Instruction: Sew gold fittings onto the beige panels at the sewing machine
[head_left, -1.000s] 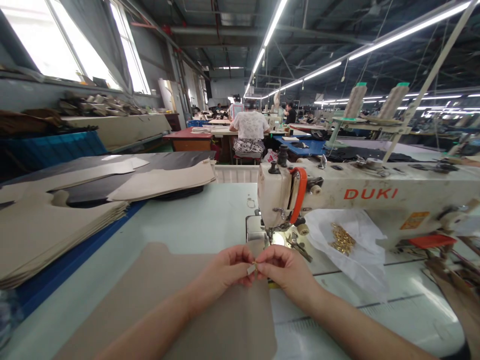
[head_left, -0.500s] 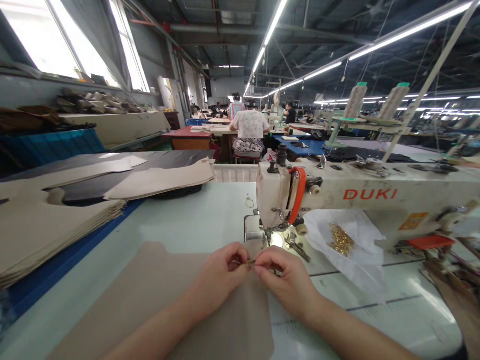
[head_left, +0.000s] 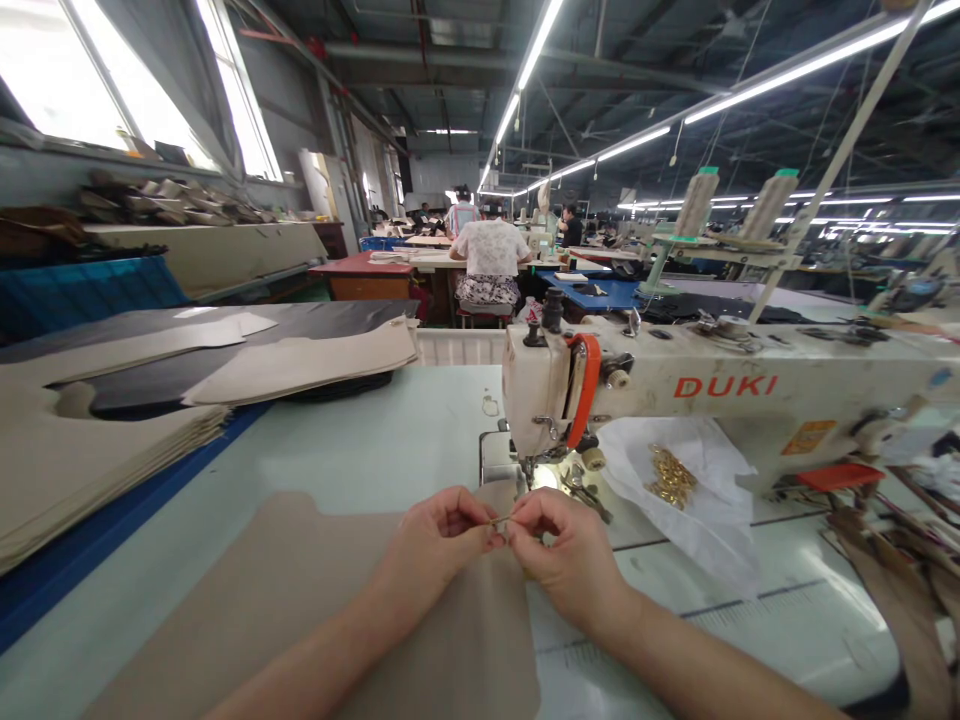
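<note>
My left hand [head_left: 435, 550] and my right hand [head_left: 564, 560] meet fingertip to fingertip just in front of the sewing machine needle. Both pinch a small gold metal piece [head_left: 501, 521] between thumb and fingers. They hover over a tan cut panel [head_left: 315, 600] lying flat on the pale table. The white DUKI sewing machine [head_left: 720, 390] stands directly behind my hands, its lit needle area [head_left: 541, 472] just beyond my fingertips.
A white plastic bag with several gold metal parts [head_left: 671, 475] lies under the machine arm. Stacks of tan and black cut panels [head_left: 112, 420] fill the left side. Tan straps [head_left: 892, 590] lie at the far right. A seated person [head_left: 487, 262] works farther back.
My hands have stayed together at the small gold piece, fingers shifting slightly on it. The view has drifted a little to the right and downward.
</note>
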